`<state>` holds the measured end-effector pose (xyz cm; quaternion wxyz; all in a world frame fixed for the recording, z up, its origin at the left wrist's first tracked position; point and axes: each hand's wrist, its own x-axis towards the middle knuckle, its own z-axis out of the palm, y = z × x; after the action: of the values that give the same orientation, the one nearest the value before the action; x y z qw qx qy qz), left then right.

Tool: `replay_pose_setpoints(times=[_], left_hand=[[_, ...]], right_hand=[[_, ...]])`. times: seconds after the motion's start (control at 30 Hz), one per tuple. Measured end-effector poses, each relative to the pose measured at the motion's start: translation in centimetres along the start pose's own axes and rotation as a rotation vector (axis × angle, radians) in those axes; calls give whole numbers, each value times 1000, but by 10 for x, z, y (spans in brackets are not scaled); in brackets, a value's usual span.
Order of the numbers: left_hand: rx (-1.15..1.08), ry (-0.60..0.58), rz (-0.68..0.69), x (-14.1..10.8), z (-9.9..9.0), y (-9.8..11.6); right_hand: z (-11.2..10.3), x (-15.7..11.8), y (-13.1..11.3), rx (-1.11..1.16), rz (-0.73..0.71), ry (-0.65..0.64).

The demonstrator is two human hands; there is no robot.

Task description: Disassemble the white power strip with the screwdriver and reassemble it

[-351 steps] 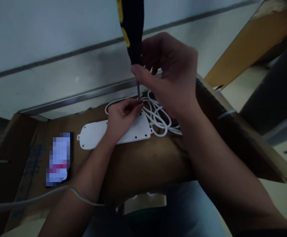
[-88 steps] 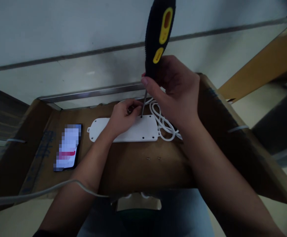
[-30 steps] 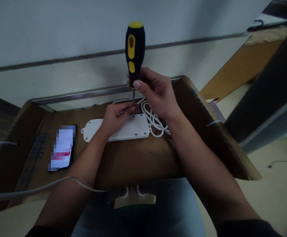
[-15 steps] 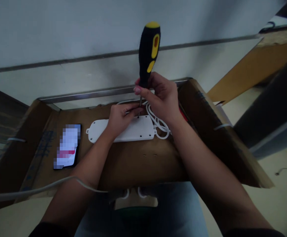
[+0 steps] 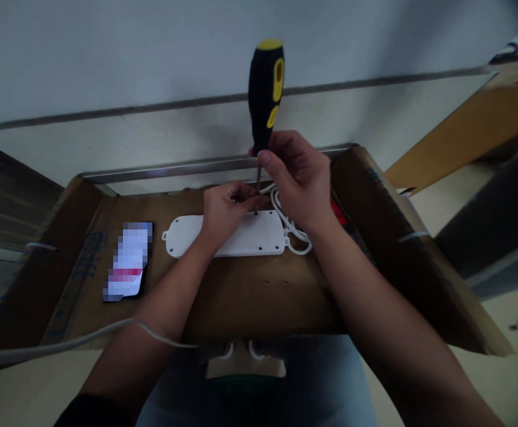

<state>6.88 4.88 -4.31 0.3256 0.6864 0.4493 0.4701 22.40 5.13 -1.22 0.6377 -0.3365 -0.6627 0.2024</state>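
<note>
A white power strip (image 5: 241,240) lies with its screw holes facing up on brown cardboard. My right hand (image 5: 301,175) is closed on the neck of a black and yellow screwdriver (image 5: 265,95), which stands nearly upright. Its shaft points down at a hole near the strip's far edge. My left hand (image 5: 227,207) reaches over the strip, thumb and fingers pinched around the shaft's lower end. Whether a screw sits between those fingertips is too small to tell. Two small screws, a left screw (image 5: 266,283) and a right screw (image 5: 286,283), rest on the cardboard in front.
A phone (image 5: 127,261) lies at the left. The strip's white cord (image 5: 301,234) is coiled at the right, by a red item (image 5: 339,210). Cardboard side walls (image 5: 401,237) rise around the work area. A pale cable (image 5: 85,341) crosses the lower left.
The view has shifted slightly, so the box and strip appear a little further right. The screwdriver stands more upright, and more of its shaft shows between my hands.
</note>
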Motion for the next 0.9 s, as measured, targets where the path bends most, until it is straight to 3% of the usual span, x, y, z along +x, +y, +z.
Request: replay_pose_setpoints(times=[0.13,0.3,0.4,0.53,0.6,0.7,0.9], left_hand=[[-39,-18,10,2,-1,0],[37,-47,28,2,1,-2],[45,-83,102,2,-1,-1],[-24,-270,166,3,-11,3],[-42,-292,169,4,-14,4],[-54,-215,140,4,-11,1],[-52,-12,107,-1,4,-1]], right_hand=[[0,-2,-10,16,42,-124],[6,-3,-4,-13,-8,99],[3,-2,-3,-61,14,129],[-9,2,-6,-45,65,49],[-15,3,-7,-15,87,-42],[-18,5,-10,69,105,-122],[-12,2,-5,-43,174,-61]])
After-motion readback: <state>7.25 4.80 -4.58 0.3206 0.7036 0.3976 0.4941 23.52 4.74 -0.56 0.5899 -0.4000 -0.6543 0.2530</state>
